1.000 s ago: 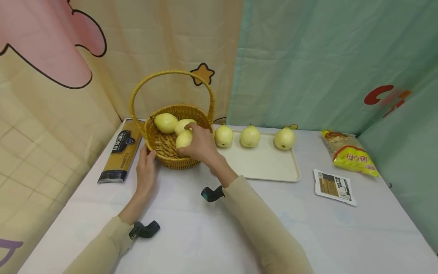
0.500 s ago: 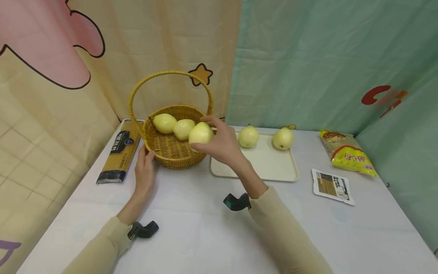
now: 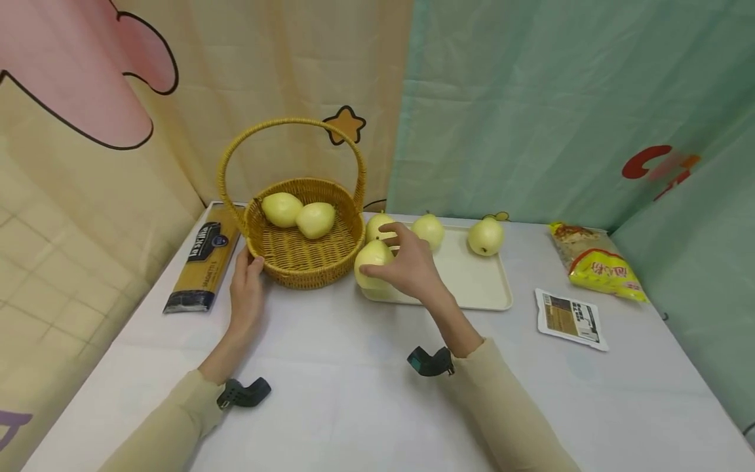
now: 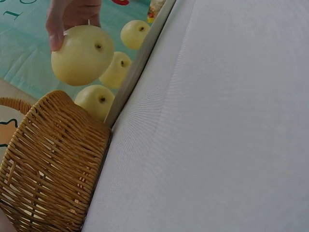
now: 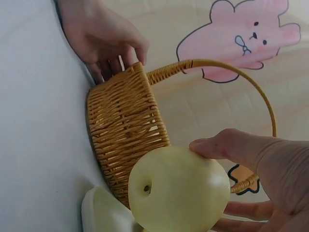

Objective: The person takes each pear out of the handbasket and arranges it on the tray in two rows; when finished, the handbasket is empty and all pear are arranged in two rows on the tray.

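My left hand [image 3: 246,298] grips the near left rim of a wicker basket [image 3: 307,279], thumb over the edge and fingers against the outer wall, as the right wrist view shows. Inside lie two pale yellow-green pears, one at the left [image 3: 282,210] and one in the middle [image 3: 316,221]. My right hand [image 3: 413,269] holds another pear [image 5: 178,191] between thumb and fingers, just right of the basket and over the near left part of a cream tray [image 3: 466,282]. Three pears stand along the tray's far side: a left pear [image 3: 377,225], a middle pear [image 3: 428,231] and a right pear [image 3: 486,236].
A pack of spaghetti [image 3: 203,262] lies left of the basket. At the right are a yellow food bag [image 3: 601,262] and a small white sachet [image 3: 571,319]. Curtains [image 3: 501,111] hang behind the white-covered table [image 3: 342,380]; the basket's tall handle [image 3: 289,120] arches upward.
My right hand has lifted the pear out of the basket and carried it right and toward me, over the tray's left end. The left hand has stayed at the basket rim.
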Action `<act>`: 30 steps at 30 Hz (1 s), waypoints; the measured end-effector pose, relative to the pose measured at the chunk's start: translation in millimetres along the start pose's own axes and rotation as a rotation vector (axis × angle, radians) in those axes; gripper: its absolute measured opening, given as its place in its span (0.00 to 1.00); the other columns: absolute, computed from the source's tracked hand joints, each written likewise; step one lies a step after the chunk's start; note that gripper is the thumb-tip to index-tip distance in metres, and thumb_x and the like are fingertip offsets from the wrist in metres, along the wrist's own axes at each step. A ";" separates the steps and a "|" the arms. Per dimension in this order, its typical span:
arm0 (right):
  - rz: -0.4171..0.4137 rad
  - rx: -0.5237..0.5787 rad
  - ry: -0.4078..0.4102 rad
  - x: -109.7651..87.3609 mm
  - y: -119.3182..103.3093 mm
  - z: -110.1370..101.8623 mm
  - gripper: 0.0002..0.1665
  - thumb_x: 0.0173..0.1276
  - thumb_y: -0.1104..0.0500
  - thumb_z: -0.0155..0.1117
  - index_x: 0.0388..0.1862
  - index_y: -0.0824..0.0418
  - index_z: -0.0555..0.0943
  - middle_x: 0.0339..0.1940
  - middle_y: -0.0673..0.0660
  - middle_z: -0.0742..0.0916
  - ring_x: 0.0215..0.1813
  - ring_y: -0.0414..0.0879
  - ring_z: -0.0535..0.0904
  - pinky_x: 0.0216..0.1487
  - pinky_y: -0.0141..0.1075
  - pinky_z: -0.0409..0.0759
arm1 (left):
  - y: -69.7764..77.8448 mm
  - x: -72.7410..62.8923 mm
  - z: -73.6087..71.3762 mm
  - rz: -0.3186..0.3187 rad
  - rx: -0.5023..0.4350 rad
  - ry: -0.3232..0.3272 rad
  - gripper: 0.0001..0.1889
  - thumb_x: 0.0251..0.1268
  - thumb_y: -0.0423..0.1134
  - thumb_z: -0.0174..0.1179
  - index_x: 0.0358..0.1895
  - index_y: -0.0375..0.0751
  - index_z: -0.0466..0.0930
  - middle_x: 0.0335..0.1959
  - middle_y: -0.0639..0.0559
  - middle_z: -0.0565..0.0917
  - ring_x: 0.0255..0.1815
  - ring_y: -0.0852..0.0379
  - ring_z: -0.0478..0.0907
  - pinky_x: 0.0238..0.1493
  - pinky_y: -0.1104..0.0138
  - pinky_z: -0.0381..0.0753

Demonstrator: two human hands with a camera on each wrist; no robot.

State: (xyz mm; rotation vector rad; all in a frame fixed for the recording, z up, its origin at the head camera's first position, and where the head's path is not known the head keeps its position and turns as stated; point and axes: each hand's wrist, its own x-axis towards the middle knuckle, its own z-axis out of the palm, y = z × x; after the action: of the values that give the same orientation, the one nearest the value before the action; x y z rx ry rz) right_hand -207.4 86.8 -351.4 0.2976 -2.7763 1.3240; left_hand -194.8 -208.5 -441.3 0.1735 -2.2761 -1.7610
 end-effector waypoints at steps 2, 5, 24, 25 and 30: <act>0.033 -0.012 -0.026 2.6 6.7 1.1 0.45 0.55 0.49 0.85 0.69 0.60 0.77 0.64 0.63 0.87 0.67 0.59 0.82 0.65 0.54 0.82 | -0.1 -0.7 -0.3 -0.007 0.000 0.006 0.33 0.87 0.52 0.35 0.88 0.49 0.46 0.88 0.51 0.54 0.88 0.54 0.48 0.88 0.57 0.48; 0.093 -0.035 -0.067 6.8 16.8 5.7 0.43 0.57 0.47 0.84 0.67 0.61 0.78 0.64 0.64 0.86 0.68 0.61 0.80 0.67 0.54 0.80 | -0.3 -1.3 0.4 -0.010 -0.010 0.017 0.32 0.87 0.52 0.35 0.87 0.49 0.47 0.87 0.52 0.55 0.87 0.55 0.49 0.88 0.57 0.49; 0.102 -0.100 -0.243 10.7 20.0 -6.6 0.44 0.71 0.38 0.70 0.73 0.66 0.74 0.67 0.66 0.84 0.70 0.61 0.80 0.66 0.55 0.82 | 1.1 0.3 0.1 -0.010 -0.013 0.019 0.32 0.87 0.52 0.35 0.87 0.49 0.49 0.87 0.53 0.56 0.87 0.56 0.51 0.87 0.58 0.51; 0.103 -0.099 -0.233 10.0 18.5 -8.5 0.43 0.71 0.38 0.70 0.73 0.66 0.74 0.67 0.66 0.84 0.70 0.61 0.80 0.66 0.55 0.83 | 0.6 0.6 0.7 -0.008 -0.018 0.015 0.32 0.87 0.52 0.35 0.87 0.49 0.49 0.87 0.53 0.56 0.87 0.56 0.51 0.87 0.58 0.51; 0.075 -0.051 -0.146 7.4 15.9 -12.4 0.40 0.72 0.40 0.69 0.71 0.66 0.76 0.67 0.66 0.85 0.66 0.60 0.84 0.62 0.53 0.86 | 0.9 -0.6 1.8 -0.014 0.002 0.012 0.33 0.87 0.53 0.35 0.87 0.48 0.48 0.87 0.52 0.56 0.87 0.55 0.51 0.87 0.57 0.51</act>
State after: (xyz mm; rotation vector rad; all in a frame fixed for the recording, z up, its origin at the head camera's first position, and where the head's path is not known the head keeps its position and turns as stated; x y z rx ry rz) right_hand -218.2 105.1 -354.7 0.3017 -2.9643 1.2940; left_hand -194.7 -206.5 -440.9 0.2010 -2.2741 -1.7593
